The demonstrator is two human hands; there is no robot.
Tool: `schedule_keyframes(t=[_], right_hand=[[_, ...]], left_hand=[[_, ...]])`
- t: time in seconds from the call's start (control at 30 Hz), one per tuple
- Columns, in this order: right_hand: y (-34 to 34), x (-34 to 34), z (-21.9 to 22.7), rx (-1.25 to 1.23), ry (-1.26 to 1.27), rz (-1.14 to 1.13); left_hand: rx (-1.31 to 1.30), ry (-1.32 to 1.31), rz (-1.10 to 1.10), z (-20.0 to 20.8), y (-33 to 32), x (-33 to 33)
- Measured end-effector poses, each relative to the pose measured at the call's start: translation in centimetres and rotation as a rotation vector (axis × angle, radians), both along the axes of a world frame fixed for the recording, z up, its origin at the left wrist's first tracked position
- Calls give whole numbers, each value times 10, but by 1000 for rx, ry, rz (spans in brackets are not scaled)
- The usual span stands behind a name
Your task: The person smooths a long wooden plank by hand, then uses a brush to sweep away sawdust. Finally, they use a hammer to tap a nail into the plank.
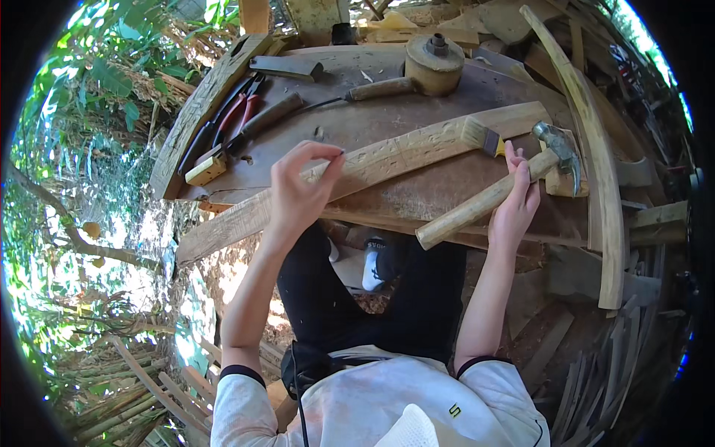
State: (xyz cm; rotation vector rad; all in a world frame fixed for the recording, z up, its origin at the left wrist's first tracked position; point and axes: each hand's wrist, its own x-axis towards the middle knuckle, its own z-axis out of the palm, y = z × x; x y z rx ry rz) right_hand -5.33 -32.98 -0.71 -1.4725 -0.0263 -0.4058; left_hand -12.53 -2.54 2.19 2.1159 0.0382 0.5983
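Observation:
My right hand (515,200) is closed round the wooden handle of a claw hammer (477,197), whose metal head points to the far right. Against its fingertips is the yellow handle of a flat paintbrush (480,135); I cannot tell whether the fingers grip it too. The bristles are over a long wooden plank (395,155) with carved marks, which slants across the bench. Above the plank's left half, my left hand (302,182) pinches thumb and forefinger together. A tiny dark speck shows at the tips, too small to name.
On the brown wooden bench (402,197) lie red-handled pliers (242,112), wood-handled tools (380,89), a metal piece (287,68) and a small wooden block (206,170). A round wooden mallet head (434,67) stands behind. A curved wooden strip (596,149) rises along the right.

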Motion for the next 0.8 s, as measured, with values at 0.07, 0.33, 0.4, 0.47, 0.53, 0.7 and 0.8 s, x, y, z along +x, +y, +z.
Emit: schedule_keyframes(t=[0.07,0.33,0.4,0.47,0.53,0.7,0.8], right_hand=[[0,1,1,4,-9,7],[0,2,-2,26,-13,13],[-3,3,-1,-1,4,-6],[0,3,-1,26,5,15],[-3,2,-1,71,-11,45],[-1,3,-5,97,-18,35],[-4,4,-6,87,-14,48]], left_hand=[[-48,32,20,-5,-8,11],[-169,156,15,-17,-9,24],[-184,169,3,-19,-11,24],[-195,166,-2,-18,-9,26],[-184,191,5,-15,-8,24],[-99,227,-39,-10,-10,19],[-124,186,-50,-12,-10,19]])
